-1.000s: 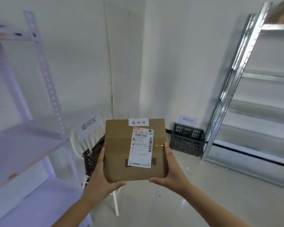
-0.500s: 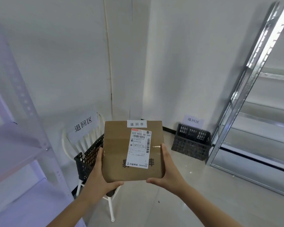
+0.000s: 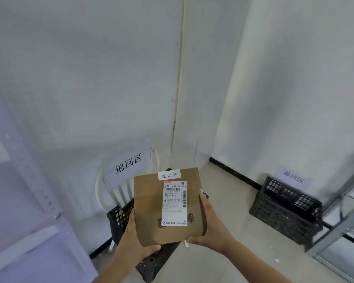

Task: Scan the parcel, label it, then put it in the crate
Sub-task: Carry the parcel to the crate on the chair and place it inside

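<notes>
I hold a brown cardboard parcel (image 3: 149,207) with both hands above a black mesh crate (image 3: 120,216) that rests on a white chair. My left hand (image 3: 134,240) grips its lower left edge, my right hand (image 3: 209,227) its right side and bottom corner. A white shipping label (image 3: 175,203) with barcodes covers the parcel's face, and a small white sticker (image 3: 169,175) with three printed characters sits at its top edge. Most of the crate is hidden behind the parcel.
A paper sign (image 3: 128,163) hangs on the chair back (image 3: 99,190). A second black crate (image 3: 284,209) stands on the floor at the right wall under another sign (image 3: 293,176). Metal shelving flanks both sides: left (image 3: 18,221), right (image 3: 345,231).
I have moved closer to the chair and the view has turned left. The parcel now hangs directly over the crate on the chair, still held in both hands.
</notes>
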`<act>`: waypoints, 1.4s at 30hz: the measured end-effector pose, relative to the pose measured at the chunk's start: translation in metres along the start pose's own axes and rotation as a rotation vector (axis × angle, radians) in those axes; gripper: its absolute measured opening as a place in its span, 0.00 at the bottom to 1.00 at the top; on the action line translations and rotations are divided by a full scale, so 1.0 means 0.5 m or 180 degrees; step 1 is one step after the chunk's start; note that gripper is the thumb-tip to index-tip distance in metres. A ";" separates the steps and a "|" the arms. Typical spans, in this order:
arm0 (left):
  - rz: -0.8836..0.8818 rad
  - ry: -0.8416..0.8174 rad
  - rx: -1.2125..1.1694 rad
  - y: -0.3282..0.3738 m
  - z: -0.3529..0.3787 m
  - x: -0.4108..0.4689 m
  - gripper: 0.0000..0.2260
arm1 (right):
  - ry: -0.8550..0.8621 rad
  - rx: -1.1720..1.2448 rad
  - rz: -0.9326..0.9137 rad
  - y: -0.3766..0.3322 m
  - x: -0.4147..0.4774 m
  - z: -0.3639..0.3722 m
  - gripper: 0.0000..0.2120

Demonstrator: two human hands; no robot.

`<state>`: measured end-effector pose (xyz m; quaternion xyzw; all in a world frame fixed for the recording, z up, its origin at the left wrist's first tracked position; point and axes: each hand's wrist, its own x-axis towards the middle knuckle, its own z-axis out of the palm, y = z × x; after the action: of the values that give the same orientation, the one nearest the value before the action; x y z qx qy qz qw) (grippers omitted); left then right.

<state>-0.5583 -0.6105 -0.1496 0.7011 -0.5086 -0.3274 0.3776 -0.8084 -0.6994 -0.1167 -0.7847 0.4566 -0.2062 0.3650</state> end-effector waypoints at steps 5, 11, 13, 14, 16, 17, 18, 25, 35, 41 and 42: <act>-0.0360 0.0041 0.0029 -0.033 0.017 0.069 0.66 | -0.0457 -0.0024 0.0151 0.046 0.115 0.005 0.65; -0.0721 0.0171 -0.0074 -0.056 0.055 0.130 0.65 | -0.1001 0.0129 0.0205 0.104 0.228 -0.002 0.65; -0.0784 0.0293 -0.0050 -0.055 0.072 0.147 0.64 | -0.1202 0.0140 0.0230 0.126 0.270 -0.004 0.65; -0.0823 0.0364 -0.0059 -0.054 0.081 0.156 0.63 | -0.1294 0.0170 0.0247 0.136 0.292 -0.005 0.66; -0.0931 0.0477 -0.0113 -0.056 0.102 0.173 0.62 | -0.1492 0.0198 0.0222 0.156 0.335 -0.006 0.66; -0.0961 0.0510 -0.0151 -0.058 0.111 0.181 0.61 | -0.1573 0.0206 0.0188 0.165 0.352 -0.006 0.65; -0.1002 0.0565 -0.0198 -0.059 0.123 0.190 0.60 | -0.1660 0.0206 0.0150 0.176 0.372 -0.007 0.64; -0.1450 0.0956 -0.0434 -0.089 0.238 0.244 0.57 | -0.2169 0.0078 0.0201 0.275 0.484 -0.002 0.68; -0.2137 0.1004 -0.0684 -0.208 0.350 0.280 0.57 | -0.2519 -0.0504 0.0138 0.409 0.552 0.119 0.70; -0.2429 0.0918 -0.0519 -0.289 0.400 0.339 0.58 | -0.2673 -0.0598 0.0155 0.488 0.603 0.191 0.72; -0.2480 0.0916 -0.0499 -0.303 0.408 0.349 0.59 | -0.2680 -0.0656 0.0157 0.500 0.613 0.203 0.72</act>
<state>-0.6130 -0.7884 -0.3955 0.8487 -0.1212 -0.3822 0.3450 -0.7305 -1.0053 -0.3757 -0.8216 0.3047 0.1872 0.4439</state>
